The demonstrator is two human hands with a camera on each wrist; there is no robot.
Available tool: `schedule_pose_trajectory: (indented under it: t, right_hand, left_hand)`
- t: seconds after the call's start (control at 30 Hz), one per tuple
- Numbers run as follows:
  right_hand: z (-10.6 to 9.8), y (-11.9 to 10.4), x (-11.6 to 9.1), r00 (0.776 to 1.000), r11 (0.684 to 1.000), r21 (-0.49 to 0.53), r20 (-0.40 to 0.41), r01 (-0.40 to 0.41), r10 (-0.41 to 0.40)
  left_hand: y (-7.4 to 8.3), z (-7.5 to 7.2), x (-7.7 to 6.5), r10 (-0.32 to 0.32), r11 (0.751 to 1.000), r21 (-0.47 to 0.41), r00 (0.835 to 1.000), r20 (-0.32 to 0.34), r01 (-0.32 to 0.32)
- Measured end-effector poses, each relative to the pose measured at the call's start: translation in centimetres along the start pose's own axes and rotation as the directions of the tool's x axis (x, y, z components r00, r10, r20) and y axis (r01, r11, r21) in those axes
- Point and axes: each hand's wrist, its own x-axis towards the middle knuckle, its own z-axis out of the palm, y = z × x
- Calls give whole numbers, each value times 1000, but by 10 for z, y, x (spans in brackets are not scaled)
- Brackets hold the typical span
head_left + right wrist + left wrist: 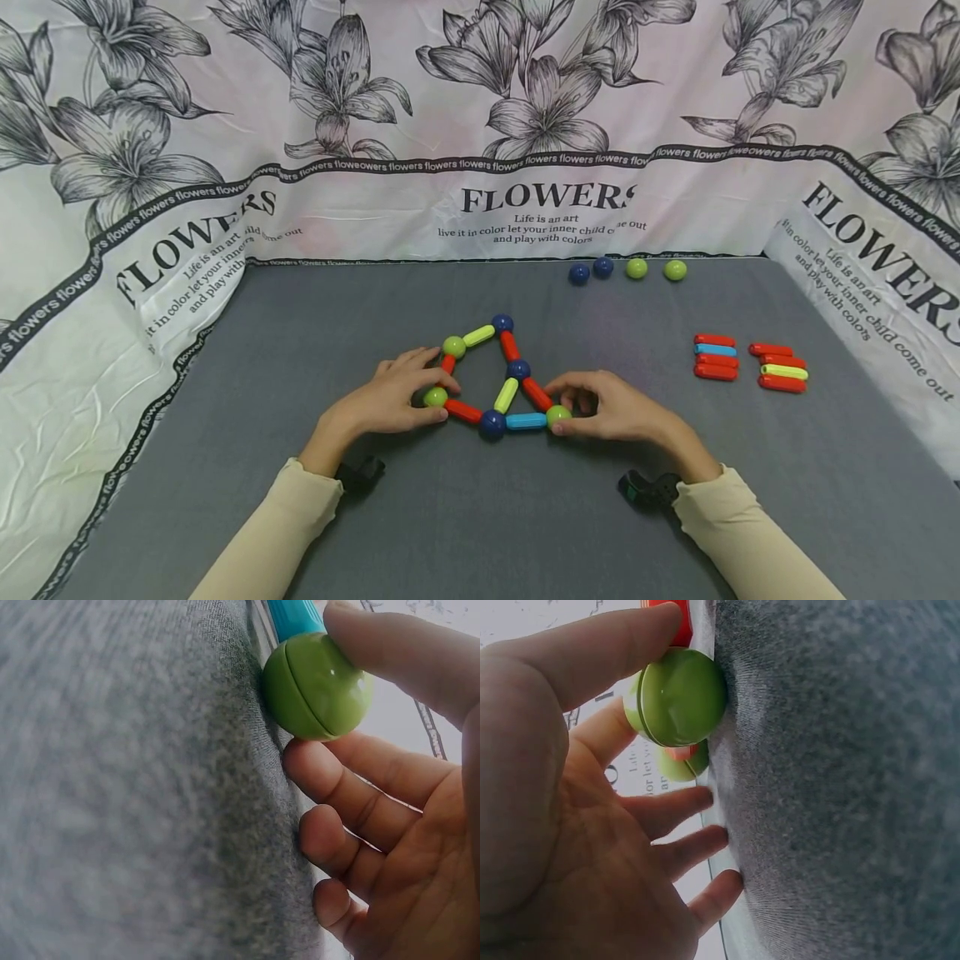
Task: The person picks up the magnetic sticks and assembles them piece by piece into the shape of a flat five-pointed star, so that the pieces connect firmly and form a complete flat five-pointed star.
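A flat frame of coloured rods and balls lies on the grey cloth: a triangle at right joined to a larger closed shape at left. My left hand (397, 392) pinches the green ball (682, 697) at the frame's left corner, thumb along the red rod (462, 411) and index finger behind; its other fingers are spread. At the right corner my right hand (611, 406) holds another green ball (319, 686) between thumb and fingers, where the light-blue rod (527, 422) meets it. A dark blue ball (492, 424) joins that rod, the red one and a yellow rod (506, 396).
Loose blue balls (579, 274) and green balls (675, 270) sit along the table's back edge. To the right lie two groups of rods, one with a blue rod (716, 350), the other with a yellow rod (783, 372). A flower-printed cloth (360, 208) hangs behind.
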Motion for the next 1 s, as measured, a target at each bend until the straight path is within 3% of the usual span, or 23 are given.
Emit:
schedule_pose_trajectory:
  t: [0.47,0.57,0.67,0.83,1.0]
  right_hand:
    - [0,3,-1,999,999,-13,-38,37,-38]
    - [-6,5,-5,997,999,2,-52,49,-49]
    - [-21,10,-13,991,998,-13,-123,59,-60]
    - [-55,28,-33,950,987,-160,-309,-9,-41]
    - [-82,57,-60,891,942,-308,-453,-133,-23]
  left_hand:
    - [2,7,4,46,998,36,998,-44,-44]
    - [2,8,4,57,997,46,997,-47,-54]
    - [2,9,4,63,997,49,997,-51,-61]
    - [4,9,4,81,996,51,995,-63,-78]
    - [5,8,5,99,994,44,992,-73,-96]
